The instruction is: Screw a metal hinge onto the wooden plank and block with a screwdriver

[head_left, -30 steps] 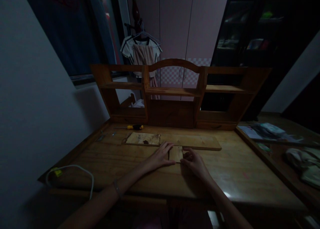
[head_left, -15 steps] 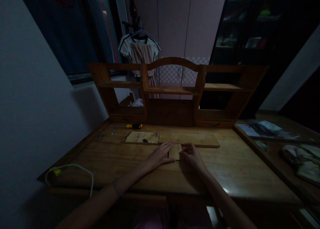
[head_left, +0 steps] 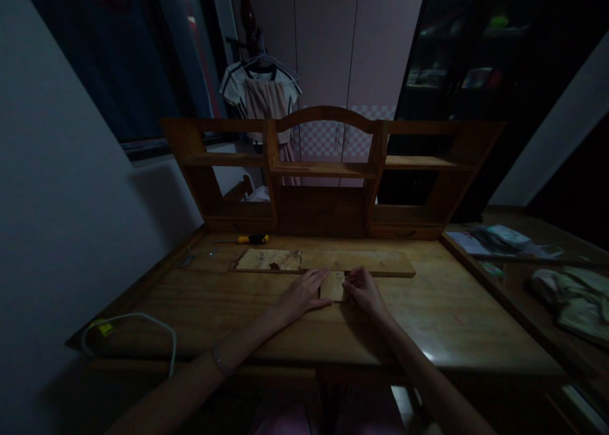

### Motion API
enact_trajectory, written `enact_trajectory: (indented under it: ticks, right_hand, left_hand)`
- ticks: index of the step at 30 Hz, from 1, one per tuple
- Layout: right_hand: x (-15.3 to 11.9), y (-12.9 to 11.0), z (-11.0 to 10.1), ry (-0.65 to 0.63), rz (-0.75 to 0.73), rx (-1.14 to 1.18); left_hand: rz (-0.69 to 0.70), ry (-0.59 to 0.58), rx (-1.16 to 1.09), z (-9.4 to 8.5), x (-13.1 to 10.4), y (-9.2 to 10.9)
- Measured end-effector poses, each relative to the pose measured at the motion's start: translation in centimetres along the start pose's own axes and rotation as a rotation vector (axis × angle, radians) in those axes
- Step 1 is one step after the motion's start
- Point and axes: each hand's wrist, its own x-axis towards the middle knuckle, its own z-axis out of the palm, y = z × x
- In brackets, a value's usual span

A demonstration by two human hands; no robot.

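Observation:
A small pale wooden block (head_left: pixel 332 287) with a dark dot near its far edge lies on the wooden desk, just in front of a long wooden board (head_left: pixel 359 262). My left hand (head_left: pixel 304 294) steadies the block from the left, fingers by its far edge and thumb by its near edge. At the block's right edge, my right hand (head_left: pixel 364 290) has its fingers bent and pinched together. Whatever sits between those fingertips is too small and dark to make out. The board's left part has a rough, stained surface (head_left: pixel 269 259).
Behind the board lies a yellow and black screwdriver (head_left: pixel 254 239), with small metal pieces (head_left: pixel 189 257) to its left. A wooden shelf unit (head_left: pixel 323 168) stands along the desk's back. One white cable (head_left: pixel 152 318) loops at the front left. Folded cloth (head_left: pixel 571 295) lies at the right.
The view has shifted slightly. Both hands stay around the small block, with only slight movement of the right fingers at its edge.

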Motion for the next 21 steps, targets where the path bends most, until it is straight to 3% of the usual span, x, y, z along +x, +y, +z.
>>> enact_trajectory:
  ticks: [9, 21]
  right_hand:
    - [-0.3, -0.2, 0.4, 0.017, -0.065, 0.013]
    - [-0.8, -1.1, 0.5, 0.023, -0.101, 0.009]
  left_hand:
    - [0.037, 0.025, 0.078, 1.0, -0.4, -0.8]
    - [0.062, 0.062, 0.124, 0.9, -0.3, -0.7]
